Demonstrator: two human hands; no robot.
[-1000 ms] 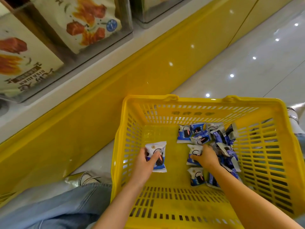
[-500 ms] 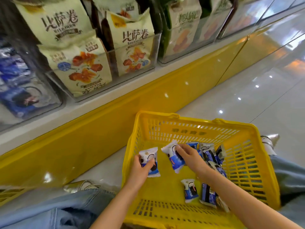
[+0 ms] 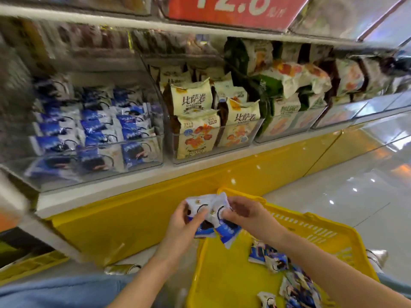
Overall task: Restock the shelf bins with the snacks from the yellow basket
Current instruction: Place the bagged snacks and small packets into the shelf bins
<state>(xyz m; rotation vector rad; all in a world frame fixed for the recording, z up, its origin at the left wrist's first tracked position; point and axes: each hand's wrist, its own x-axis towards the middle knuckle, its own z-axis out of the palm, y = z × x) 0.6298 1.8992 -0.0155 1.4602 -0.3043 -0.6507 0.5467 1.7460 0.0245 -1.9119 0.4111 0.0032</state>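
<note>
My left hand (image 3: pixel 181 223) grips a small blue-and-white snack packet (image 3: pixel 199 211), and my right hand (image 3: pixel 246 213) pinches a second packet (image 3: pixel 226 230) pressed against the first. Both packets are held together above the near-left corner of the yellow basket (image 3: pixel 311 232). Several more of the same packets (image 3: pixel 289 283) lie on the basket floor at the right. On the shelf at left, a clear bin (image 3: pixel 93 138) is stacked with matching blue-and-white packets.
Clear bins of cream pizza-roll bags (image 3: pixel 195 121) and green-and-white bags (image 3: pixel 282 101) stand to the right of the blue bin. A red price sign (image 3: pixel 233 10) hangs above. A yellow base panel (image 3: pixel 138 216) runs under the shelf. Glossy floor lies at right; my jeans (image 3: pixel 55 292) at bottom left.
Both hands rose out of the basket, each with a packet, and came together above its corner. The view tilted upward, bringing the shelf bins and red sign into sight.
</note>
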